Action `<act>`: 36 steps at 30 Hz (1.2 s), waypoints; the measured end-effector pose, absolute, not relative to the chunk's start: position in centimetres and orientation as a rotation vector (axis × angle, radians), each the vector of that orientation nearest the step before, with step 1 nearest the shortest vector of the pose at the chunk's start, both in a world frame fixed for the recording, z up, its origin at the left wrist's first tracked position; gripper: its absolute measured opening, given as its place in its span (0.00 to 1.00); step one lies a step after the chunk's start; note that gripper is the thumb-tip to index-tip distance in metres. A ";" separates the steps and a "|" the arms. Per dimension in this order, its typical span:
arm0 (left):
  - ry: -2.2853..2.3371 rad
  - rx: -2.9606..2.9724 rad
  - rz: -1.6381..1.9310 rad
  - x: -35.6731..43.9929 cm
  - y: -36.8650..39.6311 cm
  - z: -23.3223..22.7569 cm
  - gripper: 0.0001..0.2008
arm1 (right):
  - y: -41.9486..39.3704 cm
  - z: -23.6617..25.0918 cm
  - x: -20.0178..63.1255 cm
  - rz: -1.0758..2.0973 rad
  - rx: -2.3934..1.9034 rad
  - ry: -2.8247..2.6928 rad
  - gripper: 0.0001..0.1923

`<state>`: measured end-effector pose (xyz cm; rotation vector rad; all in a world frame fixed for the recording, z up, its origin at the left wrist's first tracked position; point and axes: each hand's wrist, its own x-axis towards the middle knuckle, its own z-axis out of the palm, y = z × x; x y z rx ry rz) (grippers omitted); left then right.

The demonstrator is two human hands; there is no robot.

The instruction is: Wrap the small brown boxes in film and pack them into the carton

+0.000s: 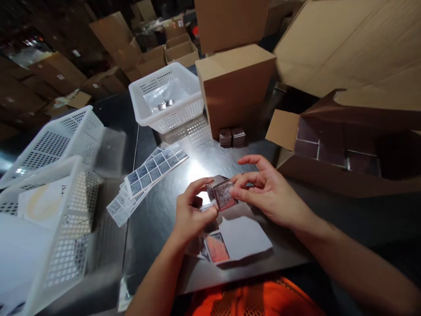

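Hands pinch a small box over the near edge of the worktop

Both hands meet above the dark worktop point(171, 219), close to its near edge. The left hand point(190, 215) grasps the small box point(222, 193) from its left side, thumb and fingers closed on it. The right hand point(266, 193) grips the same box from the right with its fingertips, the index finger stretched out above. The box is tilted, held clear of the surface, with a patterned face turned toward the camera.

Just beneath the hands, at the near edge, lies a white sheet point(243, 239) with a reddish sticker point(217, 248) on its left part. To the left, a fanned stack of label sheets point(148, 177) rests on the worktop. Toward the far edge stand two more small boxes point(232, 137), side by side, touching the foot of a closed cardboard carton point(235, 85). Left of that carton sits a white basket point(167, 98) with a clear bag inside. At the left edge, two white baskets point(52, 184) are tipped together. At the right edge an open carton point(345, 145) holds rows of boxes
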<state>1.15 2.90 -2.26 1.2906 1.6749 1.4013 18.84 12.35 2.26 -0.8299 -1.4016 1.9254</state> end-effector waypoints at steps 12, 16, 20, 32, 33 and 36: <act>1.652 1.277 1.427 1.3 2.9 -1.8 0.25 | 12.3 2.5 18.8 1.879 -0.875 -1.441 0.34; 1.686 1.283 1.417 1.5 2.8 -1.7 0.25 | 12.1 2.4 18.7 1.878 -0.848 -1.423 0.33; 1.714 1.293 1.413 1.5 2.9 -1.9 0.25 | 11.8 1.7 18.5 1.795 -0.865 -1.421 0.32; 1.663 1.199 1.285 0.0 1.8 -2.6 0.29 | 13.5 2.5 20.4 1.946 -0.676 -1.931 0.44; 1.680 1.253 1.279 0.2 1.9 -2.4 0.31 | 13.2 3.1 21.0 1.823 -0.687 -1.984 0.41; 1.773 1.454 1.299 1.0 1.8 -1.7 0.39 | 11.8 5.0 24.7 1.156 -0.726 -2.017 0.30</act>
